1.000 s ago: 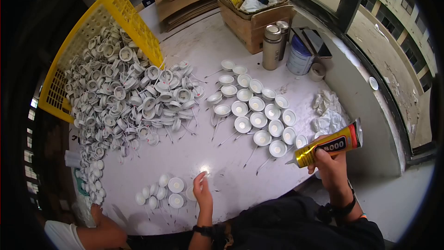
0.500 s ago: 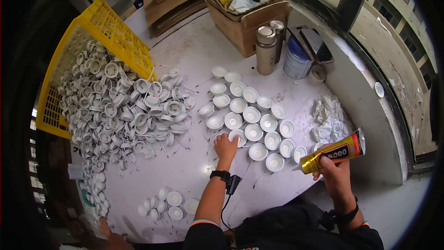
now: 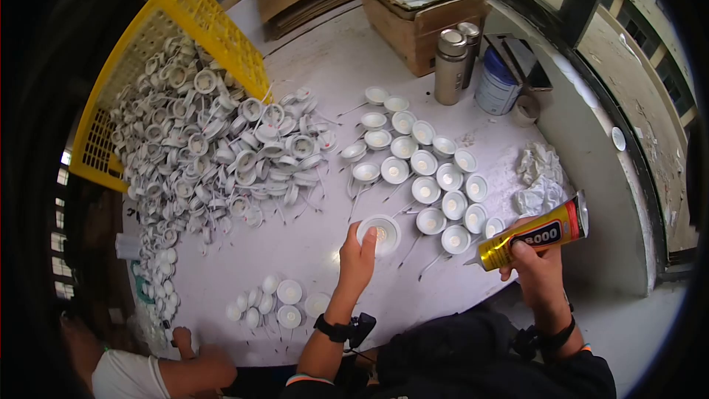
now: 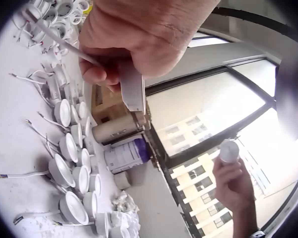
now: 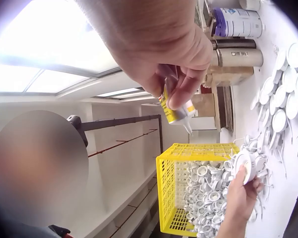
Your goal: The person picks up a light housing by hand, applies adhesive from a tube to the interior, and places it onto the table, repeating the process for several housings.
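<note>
Left hand (image 3: 357,260) grips round white plastic lamp cup (image 3: 379,234) | right hand (image 3: 535,270) clamps yellow glue tube (image 3: 533,234), label "8000" | nozzle toward left hand, hands apart

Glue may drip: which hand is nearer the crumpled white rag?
Right. The right hand, gripping the yellow glue tube, sits below the rag; the left hand holds a white lamp cup farther left.

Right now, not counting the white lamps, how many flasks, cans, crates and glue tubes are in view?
flasks: 2
can: 1
crate: 1
glue tube: 1
Total: 5
</note>
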Available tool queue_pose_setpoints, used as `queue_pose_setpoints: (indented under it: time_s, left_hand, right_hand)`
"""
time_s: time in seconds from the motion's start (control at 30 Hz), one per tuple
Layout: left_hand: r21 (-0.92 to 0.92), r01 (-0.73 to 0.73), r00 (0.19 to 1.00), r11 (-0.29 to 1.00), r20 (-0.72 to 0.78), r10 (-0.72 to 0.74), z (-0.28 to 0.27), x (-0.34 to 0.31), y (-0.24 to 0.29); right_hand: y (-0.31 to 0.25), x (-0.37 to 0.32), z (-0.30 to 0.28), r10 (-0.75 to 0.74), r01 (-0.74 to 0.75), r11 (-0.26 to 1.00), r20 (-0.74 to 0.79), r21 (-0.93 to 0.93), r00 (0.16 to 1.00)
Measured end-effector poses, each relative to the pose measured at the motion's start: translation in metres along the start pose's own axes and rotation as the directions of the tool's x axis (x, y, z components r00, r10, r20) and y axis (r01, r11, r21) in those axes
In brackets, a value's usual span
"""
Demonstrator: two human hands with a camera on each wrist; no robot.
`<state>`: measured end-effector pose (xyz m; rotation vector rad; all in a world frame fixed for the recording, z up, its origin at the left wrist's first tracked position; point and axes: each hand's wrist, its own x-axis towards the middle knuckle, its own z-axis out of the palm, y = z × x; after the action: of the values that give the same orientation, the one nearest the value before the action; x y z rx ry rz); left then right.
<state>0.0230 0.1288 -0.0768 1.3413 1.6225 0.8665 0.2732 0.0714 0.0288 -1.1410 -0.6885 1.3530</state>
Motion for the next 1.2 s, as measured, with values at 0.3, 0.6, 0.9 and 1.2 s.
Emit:
queue_pose_setpoints:
  time_s: [0.3,0.6,0.9,1.2]
  left_hand:
    - [0.058,-0.164,0.970,0.985,-0.172,0.171,-0.036,-0.073,0.024]
    - [-0.797,0.369,0.929,0.478,0.334,-0.161,-0.056,-0.103,0.016]
    - [-0.771,0.626,0.750,0.117,0.636,0.180,-0.052,-0.127,0.036]
    - [-0.736,0.659,0.675,0.155,0.669,0.312,-0.042,-0.139,0.038]
  right_hand:
    - [0.005,-0.025,0.027,0.005,-0.001,1.000,0.140,-0.024,0.990]
    - [-0.003,-0.045,0.049,-0.027,0.027,1.000,0.225,0.005,0.974]
    - [-0.010,-0.060,0.067,-0.100,0.110,0.994,0.335,-0.011,0.937]
    - [-0.013,-0.064,0.076,-0.193,0.317,0.925,0.460,-0.208,0.867]
